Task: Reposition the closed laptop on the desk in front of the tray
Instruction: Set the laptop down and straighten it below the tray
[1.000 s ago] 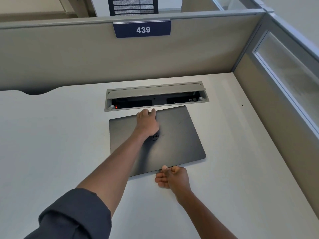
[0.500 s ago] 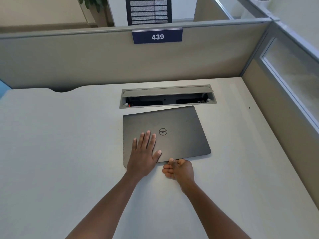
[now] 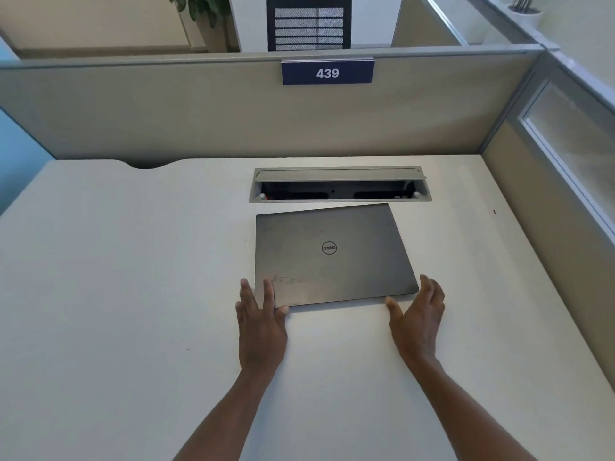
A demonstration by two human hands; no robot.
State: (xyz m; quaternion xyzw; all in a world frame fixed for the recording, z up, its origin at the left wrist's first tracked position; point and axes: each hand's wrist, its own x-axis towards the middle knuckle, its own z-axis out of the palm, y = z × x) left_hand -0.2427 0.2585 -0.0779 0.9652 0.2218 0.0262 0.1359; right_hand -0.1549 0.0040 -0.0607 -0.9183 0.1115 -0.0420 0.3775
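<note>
Squaring the laptop point(image 3: 329, 257) up to the tray point(image 3: 339, 184)

Closed, flat on the worktop point(image 3: 133, 294), just before the tray (slightly skewed). Left hand point(image 3: 261, 322) fingers spread over its near-left corner, right hand point(image 3: 417, 319) open beside the near-right; best nudge both corners evenly.

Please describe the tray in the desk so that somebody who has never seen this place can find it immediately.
Find the blue sign reading 439 on the partition wall. Directly below it, the tray is a long grey slot sunk into the white desk, its lid tilted open over a dark inside. Unlike the flat dark laptop lying just in front, it is recessed into the surface.
</note>
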